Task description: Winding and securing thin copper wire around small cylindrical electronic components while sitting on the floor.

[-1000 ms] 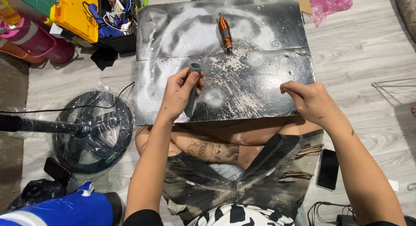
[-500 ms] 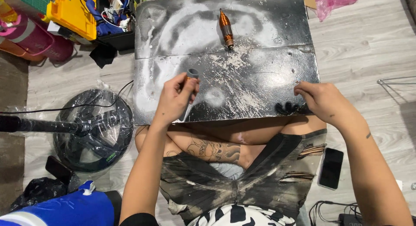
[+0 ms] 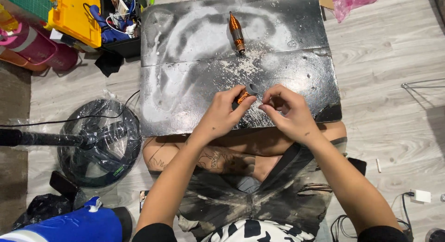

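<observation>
Copper coils number two: left hand (image 3: 221, 116) pinches one coil (image 3: 244, 94), right hand (image 3: 289, 113) half-curled, contents unclear.

Both arms are bare from the shoulders down; only short black sleeve edges are seen at the bottom of the view. A black-and-white patterned top is worn over the torso. The legs are covered by dark, faded shorts with a washed, mottled look and frayed tears on the right thigh. Dark tattoo linework is seen on the bare legs. No rings or watch can be made out on the left hand (image 3: 221, 116) or the right hand (image 3: 288, 113).
</observation>
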